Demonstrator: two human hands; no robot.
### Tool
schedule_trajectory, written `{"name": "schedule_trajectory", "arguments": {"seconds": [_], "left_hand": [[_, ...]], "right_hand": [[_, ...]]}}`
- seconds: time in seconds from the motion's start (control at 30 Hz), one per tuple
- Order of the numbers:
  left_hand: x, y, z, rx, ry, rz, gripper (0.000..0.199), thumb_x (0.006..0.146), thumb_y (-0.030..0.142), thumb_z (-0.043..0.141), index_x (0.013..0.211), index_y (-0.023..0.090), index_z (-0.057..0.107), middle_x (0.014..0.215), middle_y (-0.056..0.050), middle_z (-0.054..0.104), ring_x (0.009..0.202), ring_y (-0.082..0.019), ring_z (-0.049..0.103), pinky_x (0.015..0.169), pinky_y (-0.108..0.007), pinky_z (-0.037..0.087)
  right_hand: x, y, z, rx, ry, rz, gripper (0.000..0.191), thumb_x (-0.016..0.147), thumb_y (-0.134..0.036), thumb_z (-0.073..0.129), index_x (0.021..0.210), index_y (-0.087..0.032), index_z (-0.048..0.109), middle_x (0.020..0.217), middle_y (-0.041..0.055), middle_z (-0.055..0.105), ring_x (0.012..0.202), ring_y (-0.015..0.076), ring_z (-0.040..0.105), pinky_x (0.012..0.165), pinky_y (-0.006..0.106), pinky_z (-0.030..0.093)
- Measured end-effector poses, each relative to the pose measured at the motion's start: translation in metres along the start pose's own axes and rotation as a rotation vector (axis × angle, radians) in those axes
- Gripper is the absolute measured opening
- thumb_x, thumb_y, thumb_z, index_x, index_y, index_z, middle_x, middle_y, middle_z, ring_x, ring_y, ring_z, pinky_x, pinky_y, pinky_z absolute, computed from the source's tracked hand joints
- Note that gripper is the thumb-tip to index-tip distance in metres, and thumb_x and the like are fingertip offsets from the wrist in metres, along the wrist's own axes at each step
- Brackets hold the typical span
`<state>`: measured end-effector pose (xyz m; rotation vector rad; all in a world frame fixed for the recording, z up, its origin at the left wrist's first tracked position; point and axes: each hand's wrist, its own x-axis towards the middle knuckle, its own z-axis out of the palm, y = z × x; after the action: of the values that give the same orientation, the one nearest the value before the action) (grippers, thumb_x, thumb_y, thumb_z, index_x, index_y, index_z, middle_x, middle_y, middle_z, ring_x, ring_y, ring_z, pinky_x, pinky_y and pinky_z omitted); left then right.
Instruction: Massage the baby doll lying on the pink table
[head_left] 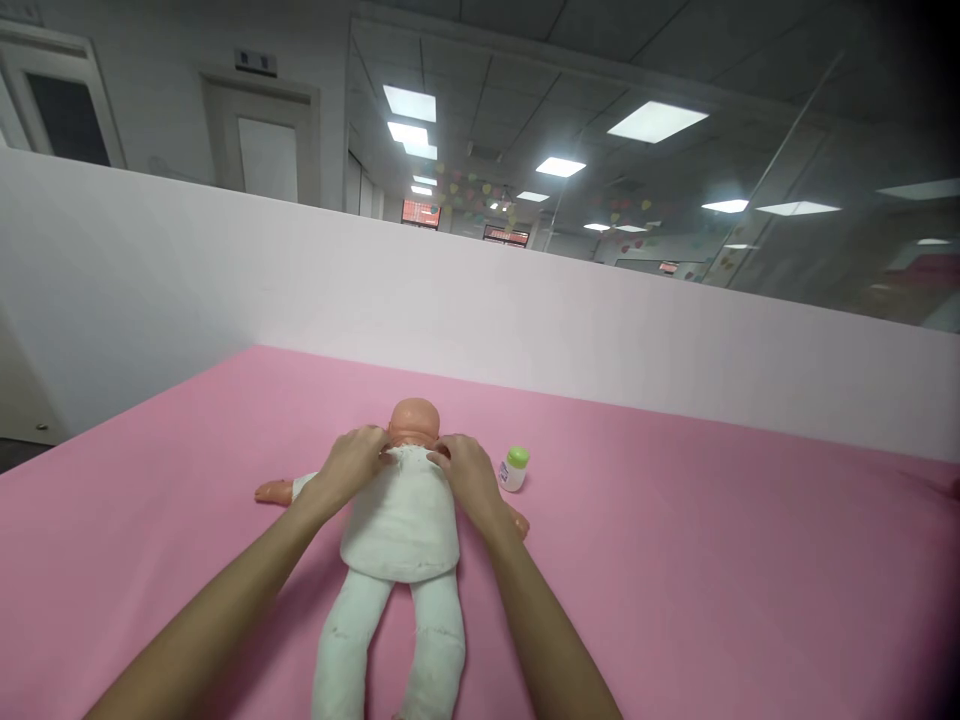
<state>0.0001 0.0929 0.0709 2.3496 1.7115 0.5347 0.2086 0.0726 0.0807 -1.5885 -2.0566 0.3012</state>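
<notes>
A baby doll [401, 515] with a white cloth body and a bare plastic head lies stretched out on the pink surface, its head pointing away from me. No face shows on the side of the head turned up. At the doll's left-hand shoulder in the view, my left hand [356, 462] grips with curled fingers, thumb toward the neck. My right hand [466, 472] is closed over the opposite shoulder in the same way. Both hands partly cover the doll's arms. A small white bottle with a green cap [514, 469] stands upright just right of my right hand.
The pink padded surface [675, 570] spreads under the doll to both sides. A white wall panel [480, 310] borders it at the back. Behind that are doors on the left, a glass partition and ceiling lights.
</notes>
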Motion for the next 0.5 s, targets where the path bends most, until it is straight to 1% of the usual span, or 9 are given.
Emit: {"name": "schedule_trajectory", "arguments": {"seconds": [0.03, 0.07, 0.17, 0.27, 0.33, 0.4, 0.5], "left_hand": [[0.005, -0.004, 0.007, 0.009, 0.043, -0.019, 0.019, 0.091, 0.023, 0.055, 0.073, 0.021, 0.061, 0.077, -0.004, 0.063, 0.067, -0.018, 0.054, 0.06, -0.03, 0.028], [0.009, -0.008, 0.015, 0.003, 0.047, -0.018, 0.02, 0.09, 0.024, 0.057, 0.07, 0.021, 0.057, 0.075, -0.004, 0.061, 0.067, -0.018, 0.054, 0.058, -0.031, 0.027], [0.017, -0.014, 0.036, -0.047, -0.024, 0.038, 0.026, 0.084, 0.026, 0.066, 0.064, 0.021, 0.049, 0.07, -0.002, 0.058, 0.066, -0.018, 0.054, 0.057, -0.031, 0.026], [0.018, -0.015, 0.052, -0.035, 0.033, 0.048, 0.022, 0.087, 0.024, 0.064, 0.068, 0.021, 0.053, 0.076, -0.003, 0.065, 0.072, -0.02, 0.059, 0.061, -0.032, 0.029], [0.018, -0.014, 0.059, -0.029, 0.064, 0.041, 0.016, 0.089, 0.022, 0.061, 0.073, 0.02, 0.059, 0.084, -0.005, 0.07, 0.079, -0.021, 0.062, 0.065, -0.032, 0.032], [0.018, -0.014, 0.062, -0.028, 0.06, 0.033, 0.013, 0.091, 0.022, 0.061, 0.078, 0.02, 0.062, 0.089, -0.006, 0.073, 0.085, -0.023, 0.065, 0.069, -0.032, 0.034], [0.018, -0.013, 0.061, -0.008, 0.044, 0.037, 0.015, 0.092, 0.022, 0.06, 0.078, 0.021, 0.061, 0.088, -0.006, 0.073, 0.085, -0.023, 0.066, 0.069, -0.033, 0.033]], "right_hand": [[0.003, 0.004, 0.006, -0.013, 0.03, 0.012, 0.021, 0.094, -0.022, 0.058, 0.076, -0.018, 0.066, 0.076, 0.0006, 0.065, 0.07, 0.0141, 0.052, 0.062, 0.026, 0.032], [0.006, 0.007, 0.013, -0.029, 0.025, 0.014, 0.018, 0.094, -0.022, 0.059, 0.079, -0.018, 0.067, 0.08, 0.0014, 0.066, 0.072, 0.0149, 0.054, 0.064, 0.026, 0.033], [0.011, 0.013, 0.027, -0.11, -0.066, 0.01, 0.011, 0.095, -0.026, 0.065, 0.089, -0.018, 0.07, 0.093, 0.0041, 0.071, 0.08, 0.0172, 0.058, 0.068, 0.027, 0.035], [0.014, 0.014, 0.038, -0.235, -0.126, 0.044, 0.012, 0.096, -0.026, 0.067, 0.092, -0.017, 0.073, 0.098, 0.0084, 0.074, 0.086, 0.0197, 0.062, 0.071, 0.028, 0.036], [0.016, 0.014, 0.045, -0.307, -0.118, 0.055, 0.014, 0.097, -0.025, 0.067, 0.092, -0.015, 0.075, 0.1, 0.0109, 0.075, 0.09, 0.0214, 0.065, 0.073, 0.029, 0.036], [0.017, 0.014, 0.049, -0.365, -0.107, 0.061, 0.015, 0.099, -0.024, 0.065, 0.093, -0.015, 0.076, 0.101, 0.0123, 0.075, 0.093, 0.0226, 0.066, 0.074, 0.03, 0.036], [0.016, 0.013, 0.048, -0.393, -0.109, 0.071, 0.016, 0.1, -0.022, 0.063, 0.094, -0.014, 0.076, 0.103, 0.0128, 0.075, 0.093, 0.0227, 0.066, 0.072, 0.031, 0.035]]}}
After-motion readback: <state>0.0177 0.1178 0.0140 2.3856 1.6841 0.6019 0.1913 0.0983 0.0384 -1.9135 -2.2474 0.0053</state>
